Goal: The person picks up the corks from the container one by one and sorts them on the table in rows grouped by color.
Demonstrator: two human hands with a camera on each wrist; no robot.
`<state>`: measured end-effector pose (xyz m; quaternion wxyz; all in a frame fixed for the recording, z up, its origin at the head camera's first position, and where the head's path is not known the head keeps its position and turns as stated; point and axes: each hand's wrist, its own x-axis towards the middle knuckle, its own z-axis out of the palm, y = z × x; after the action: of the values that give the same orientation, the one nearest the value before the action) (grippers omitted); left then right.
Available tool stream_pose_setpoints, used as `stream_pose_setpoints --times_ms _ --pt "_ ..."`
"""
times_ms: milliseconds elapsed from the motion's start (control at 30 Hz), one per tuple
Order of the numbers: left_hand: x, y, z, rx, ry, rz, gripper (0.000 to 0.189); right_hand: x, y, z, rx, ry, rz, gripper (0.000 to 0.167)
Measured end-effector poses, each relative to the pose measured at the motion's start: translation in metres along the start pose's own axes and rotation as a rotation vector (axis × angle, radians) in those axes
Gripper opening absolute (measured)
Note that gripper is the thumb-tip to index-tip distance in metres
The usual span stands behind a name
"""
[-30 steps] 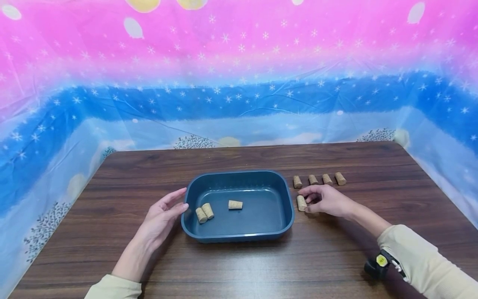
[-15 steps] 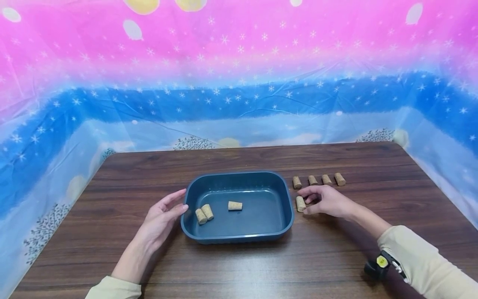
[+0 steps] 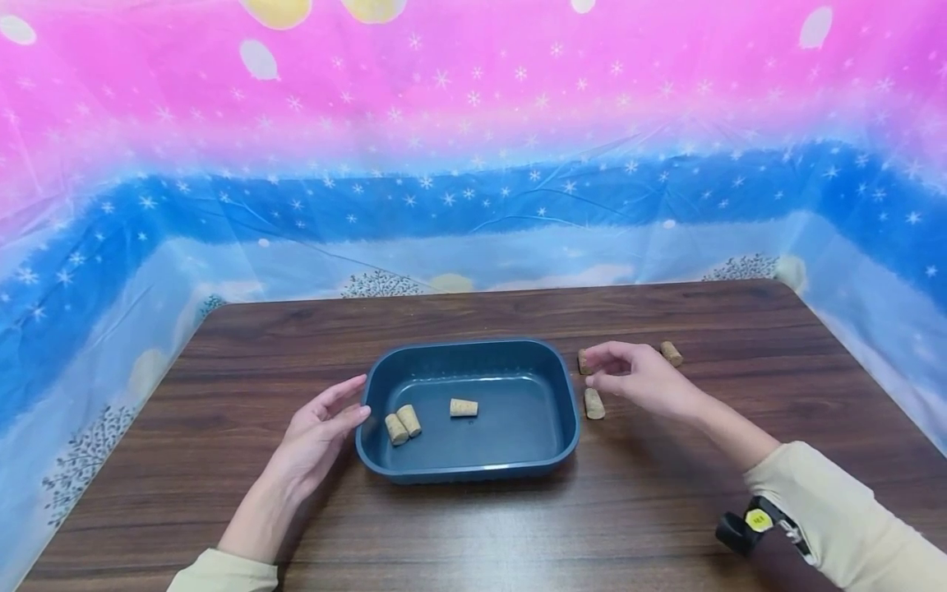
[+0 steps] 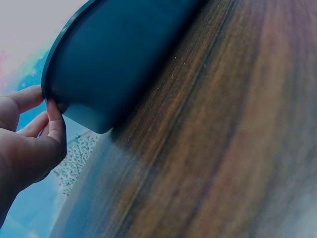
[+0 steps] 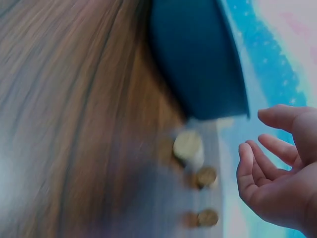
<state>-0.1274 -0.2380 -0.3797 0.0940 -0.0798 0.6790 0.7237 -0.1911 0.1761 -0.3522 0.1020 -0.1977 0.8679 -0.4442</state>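
A dark blue rectangular tray (image 3: 518, 460) holds three corks: two side by side at its left, one cork (image 3: 464, 408) lying nearer the middle. My left hand (image 3: 318, 436) touches the tray's left rim with thumb and fingertips, its fingers fairly straight. To the right of the tray, my right hand (image 3: 647, 382) hovers with loosely bent fingers, and nothing shows between them in the right wrist view. Just below its thumb stands a cork (image 3: 594, 404). Another cork (image 3: 583, 362) is partly covered by the fingertips, and a further cork (image 3: 671, 353) sits beyond the knuckles.
Other corks of the back row are hidden behind the right hand in the head view. Brown wood table (image 3: 473, 534) surrounds the tray. A patterned pink and blue cloth (image 3: 473, 189) hangs around its back and sides. A black strapped device (image 3: 755, 522) is on the right wrist.
My right hand has moved away from the near cork, slightly farther back over the row, leaving that cork on the table. The left hand and tray stay in place.
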Motion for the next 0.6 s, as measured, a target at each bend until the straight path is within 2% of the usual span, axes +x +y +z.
stream_pose_setpoints --times_ms 233,600 --pt "0.0 0.0 0.0 0.001 -0.001 0.009 0.06 0.009 -0.026 0.016 -0.004 0.006 -0.035 0.038" --pt "0.0 0.0 0.0 0.002 -0.001 0.01 0.06 0.034 -0.055 0.049 0.001 -0.105 -0.075 0.036"
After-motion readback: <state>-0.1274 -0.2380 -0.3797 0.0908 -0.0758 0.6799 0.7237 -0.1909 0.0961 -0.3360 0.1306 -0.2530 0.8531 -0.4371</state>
